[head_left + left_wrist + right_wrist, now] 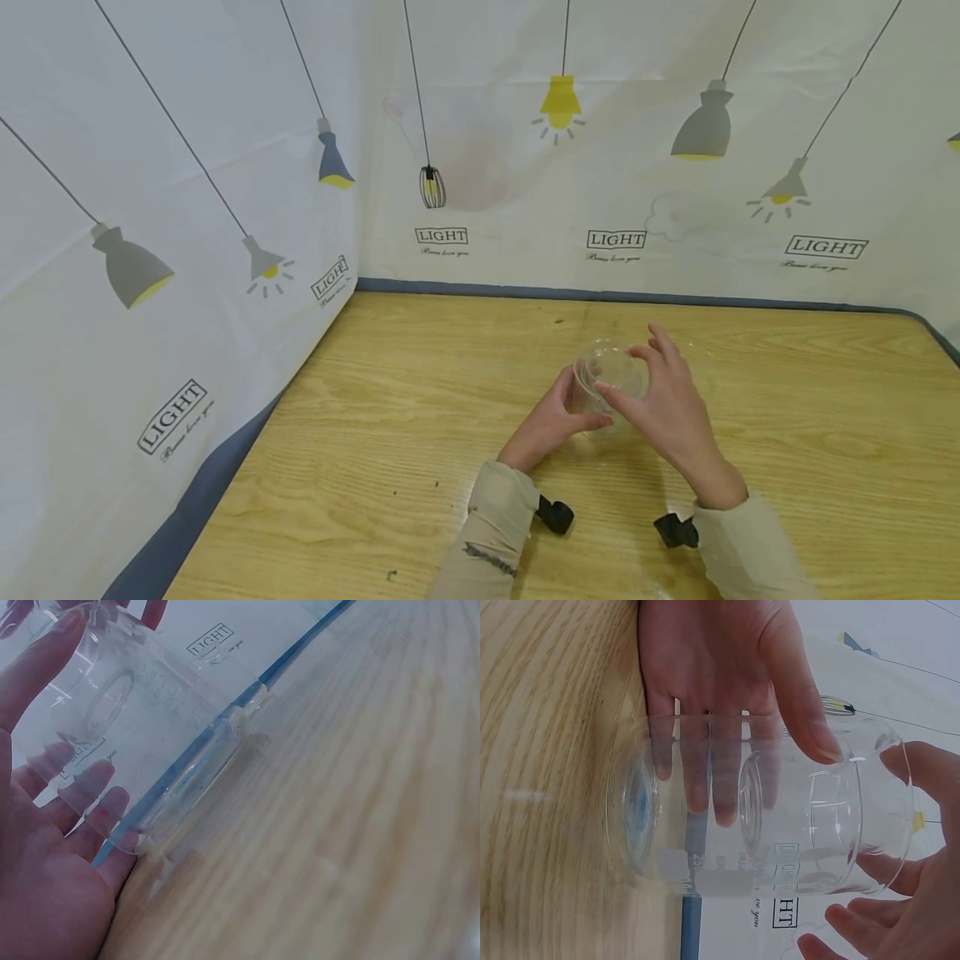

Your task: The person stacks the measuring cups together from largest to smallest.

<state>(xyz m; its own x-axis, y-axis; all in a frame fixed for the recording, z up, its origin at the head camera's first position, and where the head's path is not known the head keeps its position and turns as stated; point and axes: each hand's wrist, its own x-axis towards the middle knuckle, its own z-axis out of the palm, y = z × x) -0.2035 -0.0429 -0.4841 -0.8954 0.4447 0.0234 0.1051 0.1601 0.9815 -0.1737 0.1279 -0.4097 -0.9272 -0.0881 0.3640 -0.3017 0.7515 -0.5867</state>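
Note:
A clear glass beaker (pixel 679 859) with printed volume marks stands upright on the table. My left hand (pixel 551 417) holds it from the left, the thumb on the near side and the fingers (pixel 724 780) behind the glass. Inside its upper part sits a smaller clear glass vessel (pixel 832 806), its base above the beaker's bottom. My right hand (pixel 667 408) pinches this smaller vessel near the rim between thumb and fingers. In the left wrist view, the beaker (pixel 165 712) also shows its marks. Where the two rims overlap is hard to make out through the glass.
The wooden table (pixel 360 433) spreads around both hands, with a few small dark specks on it. White cloth (pixel 510 183) printed with lamps hangs along the back and left sides, with a blue-grey border (pixel 480 289) at the table's edge.

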